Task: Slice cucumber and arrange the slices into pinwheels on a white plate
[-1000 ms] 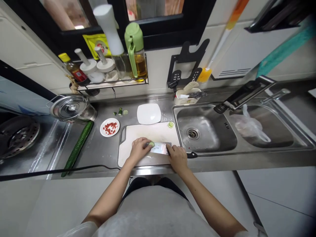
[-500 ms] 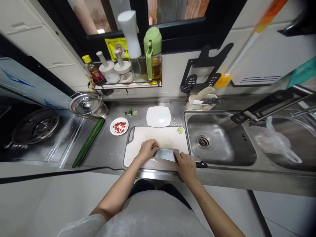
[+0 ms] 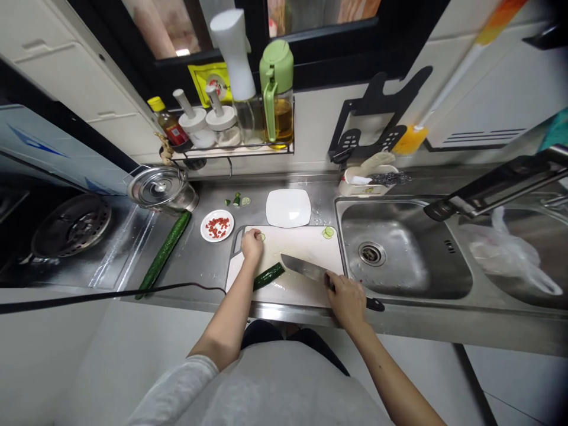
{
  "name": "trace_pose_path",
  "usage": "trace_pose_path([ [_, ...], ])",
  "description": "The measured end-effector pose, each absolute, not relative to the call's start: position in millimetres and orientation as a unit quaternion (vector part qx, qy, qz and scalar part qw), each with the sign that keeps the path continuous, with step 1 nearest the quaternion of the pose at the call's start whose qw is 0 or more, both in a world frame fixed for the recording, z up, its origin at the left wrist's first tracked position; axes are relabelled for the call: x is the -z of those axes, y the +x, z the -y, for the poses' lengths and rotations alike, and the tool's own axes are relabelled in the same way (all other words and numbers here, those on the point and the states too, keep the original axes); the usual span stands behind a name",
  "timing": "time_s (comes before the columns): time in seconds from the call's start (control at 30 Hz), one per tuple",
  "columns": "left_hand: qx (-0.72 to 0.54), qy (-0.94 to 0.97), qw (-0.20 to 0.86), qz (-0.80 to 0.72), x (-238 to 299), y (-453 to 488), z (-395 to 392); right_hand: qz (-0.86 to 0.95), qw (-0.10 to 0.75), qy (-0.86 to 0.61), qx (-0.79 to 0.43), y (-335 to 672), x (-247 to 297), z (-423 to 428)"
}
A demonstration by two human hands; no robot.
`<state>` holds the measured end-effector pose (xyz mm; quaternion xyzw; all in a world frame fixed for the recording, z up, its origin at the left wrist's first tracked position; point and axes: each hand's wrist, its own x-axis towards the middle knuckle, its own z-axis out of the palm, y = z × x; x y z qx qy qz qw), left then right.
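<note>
Brushed-steel counter runs across your kitchen, its near edge just beyond your grey shirt. Nearest on it, toward the right, your right hand is wrapped firmly around the black handle of a broad kitchen knife; the blade points left over a white cutting board. Left of the blade lies a dark green cucumber piece, between your hands and held by neither. Its right end is just beside the knife's tip (whether they touch, you can't tell from here), and your left forearm hides its other end. Farther up the board, near its far left corner, your left hand appears to pinch a thin cucumber slice between its fingertips.

You seem to be partway through slicing, at the point of setting a slice aside. The next move likely calls for letting that slice go flat, then steadying the piece with curled fingertips clear of the edge.

More pale slices lie at the board's far right corner. Beyond are a white square plate and, to the left, small cucumber scraps. Farthest back, bottles and jars line a wall rack under the window.
</note>
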<state>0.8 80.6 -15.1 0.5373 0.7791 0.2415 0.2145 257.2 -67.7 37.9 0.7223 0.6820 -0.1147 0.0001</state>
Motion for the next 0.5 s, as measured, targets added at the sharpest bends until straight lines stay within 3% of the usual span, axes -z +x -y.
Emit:
trace_pose_path([
  [0.2,-0.280,0.573,0.137,-0.758,3.7,-2.7,-68.4,-0.644,-0.008,0.742,0.185,261.3,-41.2,61.0],
  [0.37,-0.271,0.741,0.212,-0.577,-9.6,-3.6,-8.3,-0.648,0.059,0.712,0.266,255.2,-48.7,56.9],
  [0.5,-0.226,0.804,0.206,-0.510,-2.4,-6.0,28.5,-0.674,0.108,0.674,0.284,240.1,-57.0,58.1],
])
